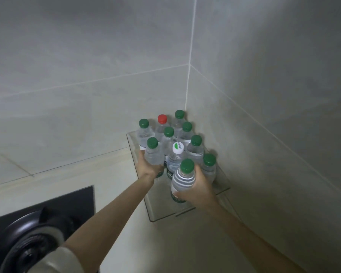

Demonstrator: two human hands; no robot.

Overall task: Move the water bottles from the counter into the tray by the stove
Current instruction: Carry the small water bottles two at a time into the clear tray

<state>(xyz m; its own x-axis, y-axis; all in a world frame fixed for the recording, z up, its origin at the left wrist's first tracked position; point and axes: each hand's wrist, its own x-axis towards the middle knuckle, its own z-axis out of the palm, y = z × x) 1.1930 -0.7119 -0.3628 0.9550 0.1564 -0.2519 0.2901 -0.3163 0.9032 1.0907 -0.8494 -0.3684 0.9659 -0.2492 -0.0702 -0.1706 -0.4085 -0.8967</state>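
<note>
A clear plastic tray sits in the corner of the counter against the tiled walls. Several water bottles stand upright in it, most with green caps, one with a red cap and one with a white cap. My left hand grips a green-capped bottle at the tray's left side. My right hand grips another green-capped bottle at the tray's front, inside the tray. Whether either bottle's base touches the tray floor is hidden.
A black stove top with a round burner lies at the lower left. Pale counter runs between stove and tray. Tiled walls close in behind and to the right of the tray.
</note>
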